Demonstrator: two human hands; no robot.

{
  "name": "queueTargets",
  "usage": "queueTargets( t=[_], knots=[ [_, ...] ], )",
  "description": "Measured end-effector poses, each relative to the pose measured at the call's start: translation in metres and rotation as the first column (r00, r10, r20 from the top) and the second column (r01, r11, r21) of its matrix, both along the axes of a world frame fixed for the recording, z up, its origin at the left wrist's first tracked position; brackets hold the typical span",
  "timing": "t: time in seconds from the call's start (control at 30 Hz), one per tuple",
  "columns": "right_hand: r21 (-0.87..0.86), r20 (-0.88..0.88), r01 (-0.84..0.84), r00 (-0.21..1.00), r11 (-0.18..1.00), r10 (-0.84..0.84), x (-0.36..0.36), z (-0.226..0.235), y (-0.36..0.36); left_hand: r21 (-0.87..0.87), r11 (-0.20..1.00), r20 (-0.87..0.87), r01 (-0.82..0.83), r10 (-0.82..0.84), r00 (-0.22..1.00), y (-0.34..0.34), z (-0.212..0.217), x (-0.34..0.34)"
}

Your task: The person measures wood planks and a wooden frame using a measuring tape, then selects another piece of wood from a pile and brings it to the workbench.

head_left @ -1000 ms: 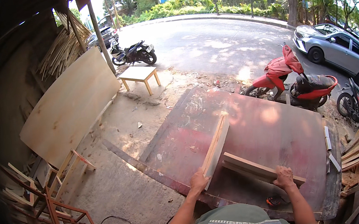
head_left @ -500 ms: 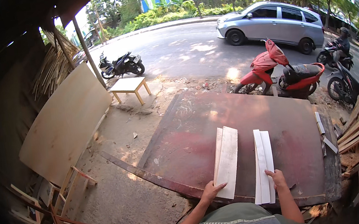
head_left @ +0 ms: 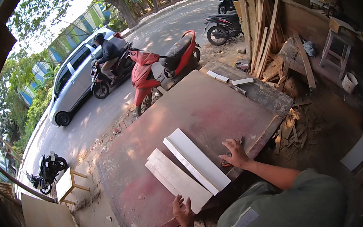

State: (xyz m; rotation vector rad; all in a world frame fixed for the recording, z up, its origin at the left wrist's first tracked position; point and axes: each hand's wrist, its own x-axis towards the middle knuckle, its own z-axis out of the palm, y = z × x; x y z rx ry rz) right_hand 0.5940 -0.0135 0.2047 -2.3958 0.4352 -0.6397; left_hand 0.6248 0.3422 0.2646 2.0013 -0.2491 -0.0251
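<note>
Two pale bare-wood boards (head_left: 178,179) lie overlapped on the reddish-brown tabletop (head_left: 160,125). Close on their right is a pair of white boards (head_left: 201,163), also overlapped. By the near end of the bare-wood boards, my left hand (head_left: 183,211) is raised and empty, its fingers apart. My right hand (head_left: 236,153) is spread low over the table, right of the white boards. Under its fingers lies a small tool with orange and dark parts (head_left: 225,159); the palm partly hides it, and its kind is unclear.
White strips (head_left: 217,76) lie at the table's far right corner. Wood scraps (head_left: 294,129) and leaning planks (head_left: 267,35) are on the right. A red scooter (head_left: 143,75) stands beyond the table, a small wooden table (head_left: 70,184) at left. A rider (head_left: 107,54) and silver car (head_left: 75,79) are on the road.
Both hands have let go of the boards, which now lie closer together. My right hand has moved right to the small tool. The view has turned right; a rider now appears beside the car.
</note>
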Motion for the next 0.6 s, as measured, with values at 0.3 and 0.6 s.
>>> queueTargets(
  t=[0.3, 0.6],
  knots=[
    [-0.151, 0.059, 0.373, 0.928, 0.915, -0.368, -0.196, -0.018, -0.051, 0.157, 0.647, 0.063, 0.746, -0.76, 0.647, -0.099, 0.015, -0.078],
    [-0.101, -0.133, 0.28, 0.947, 0.955, -0.292, -0.296, -0.042, -0.033, 0.206, 0.515, -0.087, 0.832, -0.838, 0.539, -0.137, 0.007, -0.169]
  ],
)
